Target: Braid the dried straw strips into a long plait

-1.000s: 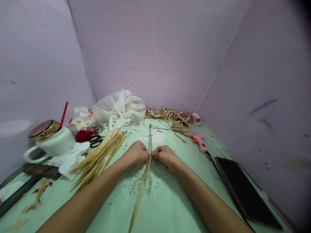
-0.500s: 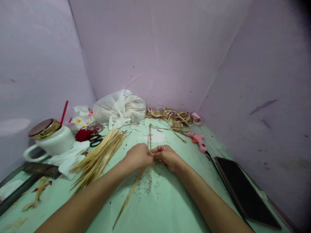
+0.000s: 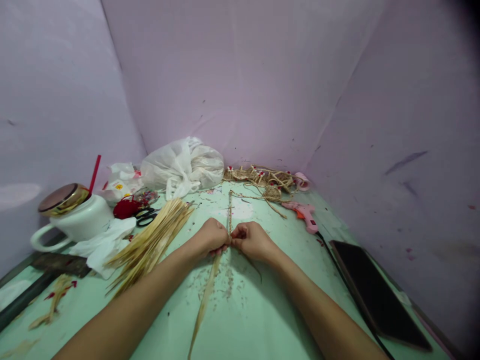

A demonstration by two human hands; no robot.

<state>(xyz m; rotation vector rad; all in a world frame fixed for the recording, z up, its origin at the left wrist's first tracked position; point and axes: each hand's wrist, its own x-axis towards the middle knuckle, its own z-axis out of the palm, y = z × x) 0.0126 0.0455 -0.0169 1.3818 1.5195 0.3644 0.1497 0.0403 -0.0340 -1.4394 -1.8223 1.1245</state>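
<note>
My left hand (image 3: 210, 236) and my right hand (image 3: 252, 241) meet knuckle to knuckle on the green table (image 3: 262, 320), both closed in a pinch on a thin plaited straw cord (image 3: 230, 210) that runs away from me. A loose flat straw strip (image 3: 204, 302) trails from under my left hand towards the near edge. A thinner dark strand curls out below my right hand.
A bundle of straw strips (image 3: 152, 245) lies left of my hands, with black scissors (image 3: 144, 216), white tissue (image 3: 105, 243) and a white lidded mug (image 3: 71, 217) beyond. A plastic bag (image 3: 183, 167), finished straw pieces (image 3: 262, 178), a pink glue gun (image 3: 305, 216) and a dark tablet (image 3: 375, 295) lie around.
The loose straw strip swung left under my left hand, then back towards the middle. My hands stayed pinched together on the cord, shifting slightly.
</note>
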